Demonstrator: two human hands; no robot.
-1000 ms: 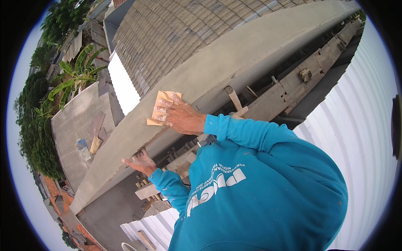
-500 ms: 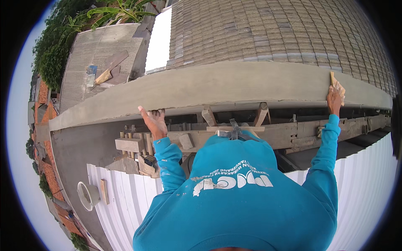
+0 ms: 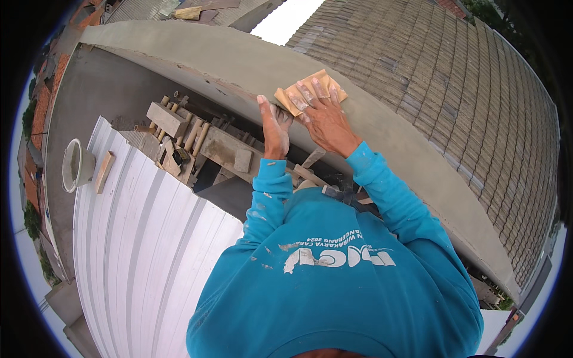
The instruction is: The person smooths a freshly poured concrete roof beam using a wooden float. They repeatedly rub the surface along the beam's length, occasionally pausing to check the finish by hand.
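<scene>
A smooth grey cement-plastered wall top (image 3: 197,51) curves across in front of me. On it lies a folded, creased piece of tan paper (image 3: 331,82), pressed under the fingers of my right hand (image 3: 328,124). Right beside it, my left hand (image 3: 276,132) rests against the wall's near edge. The left fingers are stretched out, some of them hidden behind the edge, and nothing shows in that hand. Both hands are dusted with pale cement.
Below the near side are a wooden plank (image 3: 224,152), bamboo poles (image 3: 196,136) and grey blocks (image 3: 167,119). A white corrugated metal sheet (image 3: 143,232) spreads at the left, with a bucket (image 3: 78,165) and a wood piece (image 3: 104,172) nearby. A tiled roof (image 3: 430,89) lies beyond the wall.
My right hand has come with the paper from far along the wall at the right to beside my left hand. The view has turned, and the wall now slants down to the right.
</scene>
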